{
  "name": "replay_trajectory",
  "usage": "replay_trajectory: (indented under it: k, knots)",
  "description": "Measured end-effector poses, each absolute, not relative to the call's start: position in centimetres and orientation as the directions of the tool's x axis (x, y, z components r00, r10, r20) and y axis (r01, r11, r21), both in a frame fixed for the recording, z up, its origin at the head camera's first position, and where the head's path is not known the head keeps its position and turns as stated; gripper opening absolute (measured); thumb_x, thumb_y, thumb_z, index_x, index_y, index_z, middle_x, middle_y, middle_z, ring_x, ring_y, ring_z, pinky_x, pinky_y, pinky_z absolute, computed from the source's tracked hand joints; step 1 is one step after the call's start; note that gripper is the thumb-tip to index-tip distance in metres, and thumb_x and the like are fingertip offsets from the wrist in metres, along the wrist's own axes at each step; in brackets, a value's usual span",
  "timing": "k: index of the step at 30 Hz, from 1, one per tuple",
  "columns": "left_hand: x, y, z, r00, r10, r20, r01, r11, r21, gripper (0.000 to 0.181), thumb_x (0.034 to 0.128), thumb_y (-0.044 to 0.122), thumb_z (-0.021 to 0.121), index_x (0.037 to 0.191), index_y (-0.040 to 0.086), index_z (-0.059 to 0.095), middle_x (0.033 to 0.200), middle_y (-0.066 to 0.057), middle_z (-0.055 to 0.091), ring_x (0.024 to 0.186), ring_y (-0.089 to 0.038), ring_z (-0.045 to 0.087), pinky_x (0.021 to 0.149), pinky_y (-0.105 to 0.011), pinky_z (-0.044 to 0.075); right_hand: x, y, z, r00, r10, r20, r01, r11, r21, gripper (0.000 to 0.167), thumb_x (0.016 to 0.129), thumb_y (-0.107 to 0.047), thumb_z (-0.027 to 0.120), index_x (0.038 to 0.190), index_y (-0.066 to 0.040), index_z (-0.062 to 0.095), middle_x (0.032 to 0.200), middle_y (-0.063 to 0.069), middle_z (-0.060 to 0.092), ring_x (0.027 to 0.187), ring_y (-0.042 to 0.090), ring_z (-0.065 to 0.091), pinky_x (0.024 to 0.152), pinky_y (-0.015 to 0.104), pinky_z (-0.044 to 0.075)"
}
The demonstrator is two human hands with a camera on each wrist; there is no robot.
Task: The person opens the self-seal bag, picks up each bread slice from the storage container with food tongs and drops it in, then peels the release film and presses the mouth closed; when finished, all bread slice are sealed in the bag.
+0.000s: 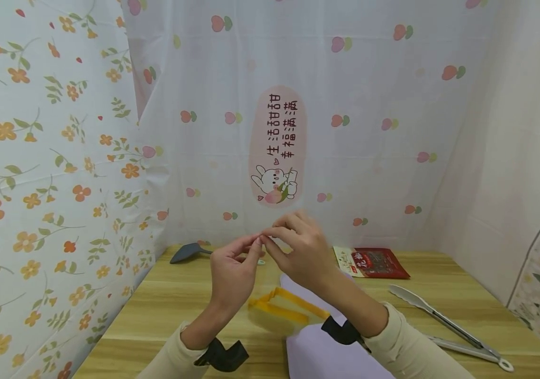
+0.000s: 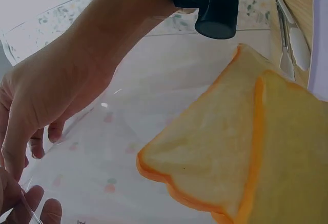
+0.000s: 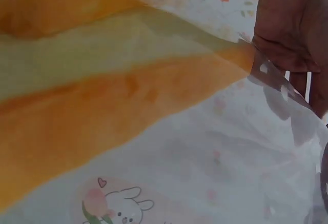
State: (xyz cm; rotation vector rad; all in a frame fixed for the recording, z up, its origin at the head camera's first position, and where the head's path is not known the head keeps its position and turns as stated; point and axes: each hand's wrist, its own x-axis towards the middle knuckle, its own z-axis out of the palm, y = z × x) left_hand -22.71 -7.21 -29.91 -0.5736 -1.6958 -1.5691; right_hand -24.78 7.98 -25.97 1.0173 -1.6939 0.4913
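Note:
My left hand (image 1: 237, 271) and right hand (image 1: 305, 252) meet above the table, and their fingertips pinch the edge of a clear plastic bag (image 3: 266, 147). Inside hang bread slices (image 1: 293, 305) with orange-yellow crusts, tilted and slightly blurred in the head view. Two slices (image 2: 200, 147) overlap in the left wrist view, where the right hand (image 2: 48, 101) reaches in from above and only the fingertips of the left hand (image 2: 31, 206) show. Through the film in the right wrist view appear a crust (image 3: 128, 101) and the left hand (image 3: 292, 29).
A lavender board or tray (image 1: 331, 352) lies beneath the right forearm. Metal tongs (image 1: 455, 321) rest at the right of the wooden table (image 1: 170, 316). A red food packet (image 1: 379, 262) lies at the back right, a dark grey spatula (image 1: 188, 252) at the back left. Patterned curtains surround the table.

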Motion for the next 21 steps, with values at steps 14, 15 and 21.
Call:
replay_trajectory:
  k: [14,15,21]
  knots:
    - [-23.2,-7.6,-30.4,-0.440,-0.064,0.896,0.874,0.199,0.443,0.015,0.0939,0.001,0.066,0.105,-0.001,0.076,0.090,-0.008,0.075,0.070,-0.020,0.070,0.063,-0.028,0.058,-24.9,8.5,-25.3,-0.101,-0.485,0.869,-0.857,0.486,0.172,0.010,0.082,-0.010,0.081,0.090,-0.005,0.078,0.083,0.000,0.063,0.074,0.015,0.056,0.058,0.021,0.047]
    - [-23.2,-7.6,-30.4,-0.417,-0.058,0.907,0.881,0.219,0.419,0.015,0.0935,0.001,0.066,0.105,0.000,0.076,0.091,-0.007,0.075,0.071,-0.019,0.070,0.062,-0.027,0.058,-24.8,8.6,-25.2,-0.093,-0.504,0.859,-0.850,0.490,0.195,0.010,0.082,-0.011,0.081,0.090,-0.006,0.078,0.082,0.000,0.063,0.074,0.015,0.056,0.058,0.021,0.047]
    - [-23.7,-7.7,-30.5,-0.295,-0.024,0.955,0.906,0.311,0.288,0.016,0.0908,-0.004,0.068,0.103,0.001,0.076,0.092,-0.007,0.075,0.072,-0.017,0.069,0.062,-0.026,0.057,-24.6,8.6,-24.7,-0.046,-0.570,0.821,-0.796,0.517,0.314,0.005,0.082,-0.011,0.079,0.083,-0.007,0.076,0.078,-0.001,0.063,0.071,0.014,0.054,0.058,0.023,0.044]
